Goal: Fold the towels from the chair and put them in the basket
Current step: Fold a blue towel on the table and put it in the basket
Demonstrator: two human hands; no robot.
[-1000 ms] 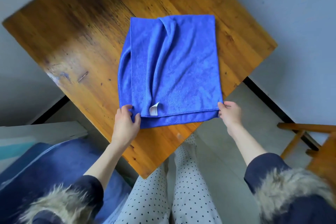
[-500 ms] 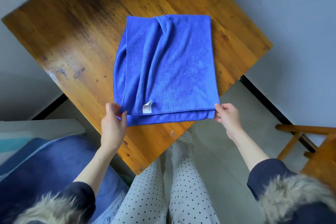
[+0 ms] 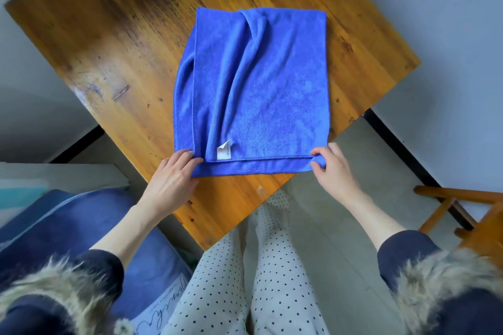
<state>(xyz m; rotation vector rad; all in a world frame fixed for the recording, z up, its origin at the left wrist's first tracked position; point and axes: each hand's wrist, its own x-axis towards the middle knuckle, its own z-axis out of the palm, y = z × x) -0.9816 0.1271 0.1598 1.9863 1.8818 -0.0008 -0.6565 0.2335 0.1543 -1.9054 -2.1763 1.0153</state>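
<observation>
Our hands sit at the near corners of the blue towel point(image 3: 261, 90): our left hand point(image 3: 174, 174) lies with fingers fairly straight on the near left corner, and our right hand point(image 3: 333, 168) pinches the near right corner between thumb and fingers. We see the towel folded double on the wooden counter point(image 3: 114, 43), its top layer rumpled in long creases, a white label point(image 3: 223, 152) near the front hem. This counter is worn, with dark stains and scratches, and stands cornerwise over a grey floor point(image 3: 326, 212) beside pale walls. We notice a wooden chair point(image 3: 462, 212) at right and a blue cushion point(image 3: 81, 223) at lower left.
</observation>
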